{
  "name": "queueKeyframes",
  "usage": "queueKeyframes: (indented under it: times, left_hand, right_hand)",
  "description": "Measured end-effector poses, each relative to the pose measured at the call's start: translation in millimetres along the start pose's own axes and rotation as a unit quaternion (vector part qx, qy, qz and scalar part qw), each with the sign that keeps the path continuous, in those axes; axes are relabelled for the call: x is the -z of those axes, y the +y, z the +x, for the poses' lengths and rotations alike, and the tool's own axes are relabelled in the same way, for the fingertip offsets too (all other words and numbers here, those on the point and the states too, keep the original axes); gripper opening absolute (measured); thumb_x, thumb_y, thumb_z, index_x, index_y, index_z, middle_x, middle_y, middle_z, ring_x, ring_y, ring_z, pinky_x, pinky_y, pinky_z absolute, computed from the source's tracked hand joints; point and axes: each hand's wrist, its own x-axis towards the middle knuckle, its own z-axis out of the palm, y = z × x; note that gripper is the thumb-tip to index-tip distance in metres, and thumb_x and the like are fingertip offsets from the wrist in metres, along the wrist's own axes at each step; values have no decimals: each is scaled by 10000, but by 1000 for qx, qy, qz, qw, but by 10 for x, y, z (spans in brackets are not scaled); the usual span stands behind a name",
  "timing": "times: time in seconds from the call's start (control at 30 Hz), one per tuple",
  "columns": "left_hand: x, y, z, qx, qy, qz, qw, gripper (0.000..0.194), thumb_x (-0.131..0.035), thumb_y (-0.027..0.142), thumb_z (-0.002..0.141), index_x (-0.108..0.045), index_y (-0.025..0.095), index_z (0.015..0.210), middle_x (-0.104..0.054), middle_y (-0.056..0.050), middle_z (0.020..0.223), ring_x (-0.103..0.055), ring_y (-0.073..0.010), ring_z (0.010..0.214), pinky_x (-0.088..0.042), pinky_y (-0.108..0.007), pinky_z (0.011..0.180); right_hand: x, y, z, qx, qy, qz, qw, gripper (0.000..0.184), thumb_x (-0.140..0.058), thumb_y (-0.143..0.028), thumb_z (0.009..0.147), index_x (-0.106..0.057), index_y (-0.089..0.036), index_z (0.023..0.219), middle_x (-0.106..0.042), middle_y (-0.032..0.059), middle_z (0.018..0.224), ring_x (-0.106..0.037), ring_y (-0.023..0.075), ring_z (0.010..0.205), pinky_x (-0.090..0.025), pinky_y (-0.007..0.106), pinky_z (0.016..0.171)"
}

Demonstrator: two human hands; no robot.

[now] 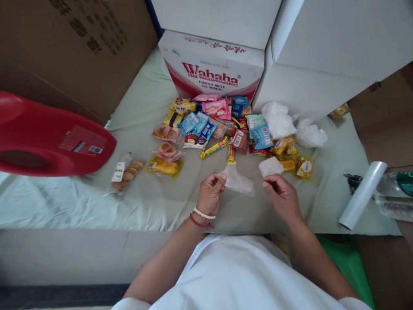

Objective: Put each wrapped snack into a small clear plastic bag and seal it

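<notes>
A crumpled clear plastic bag (pixel 240 183) hangs from my left hand (pixel 211 193), pinched at its left edge between thumb and fingertips. Just beyond the bag lies a small yellow wrapped snack stick (pixel 231 155), its lower end at the bag's edge. My right hand (pixel 284 196) is closed, fingertips drawn together just right of the bag. Whether they hold anything is too small to make out. A whitish folded packet (pixel 271 167) lies right beyond those fingertips. Behind both hands spreads a pile of wrapped snacks, with pink packets (pixel 217 109), blue packets (pixel 260 135) and another yellow stick (pixel 213 147).
White crumpled plastic bags (pixel 279 120) lie right of the pile. A plastic film roll (pixel 363 196) and clear bottles (pixel 392 193) are at the right. On the left are bagged biscuits (pixel 130 172) and a red container (pixel 54 137). A Wahaha carton (pixel 213 64) stands behind.
</notes>
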Motion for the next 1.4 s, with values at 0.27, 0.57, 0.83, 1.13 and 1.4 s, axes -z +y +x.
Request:
queueKeyframes:
  times: [0.27, 0.57, 0.83, 1.13, 1.4]
  left_hand:
    - [-23, -44, -36, 10, -48, -19, 999, 492, -913, 553, 624, -632, 171, 755, -555, 66, 655, -468, -72, 609, -400, -214, 607]
    - [244, -47, 57, -33, -66, 117, 990, 261, -807, 327, 677, -710, 171, 862, -665, 11, 782, -571, -116, 720, -451, -245, 696]
    - [52, -34, -243, 32, -105, 64, 992, 577, -792, 618, 771, -612, 217, 1145, -686, -71, 1088, -665, -217, 972, -553, -318, 745]
    - [-104, -93, -91, 127, -96, -133, 978, 495, -977, 391, 576, -653, 188, 891, -652, 53, 763, -589, -77, 635, -489, -210, 619]
    - [647, 265, -23, 103, -77, 97, 987, 541, -932, 506, 571, -555, 208, 818, -475, 114, 570, -380, -44, 396, -232, -191, 376]
  right_hand:
    - [-449, -55, 148, -18, -134, 69, 988, 262, -670, -472, 903, -696, -218, 962, -625, 7, 786, -501, 132, 636, -401, 254, 596]
    - [-341, 20, 274, -58, -79, 112, 989, 252, -689, -473, 868, -668, -222, 850, -610, -3, 768, -529, 138, 692, -419, 251, 635]
    - [-469, -256, 165, -185, -46, 337, 922, 420, -788, -569, 782, -537, -233, 818, -537, -80, 626, -334, 57, 427, -268, 203, 406]
    - [-154, -228, 195, -192, 47, 372, 907, 438, -867, -493, 692, -542, -240, 842, -455, -94, 601, -317, 51, 435, -234, 184, 384]
    - [320, 126, 252, -187, 99, 206, 956, 459, -833, -568, 695, -550, -246, 859, -485, -83, 583, -325, 70, 418, -207, 219, 366]
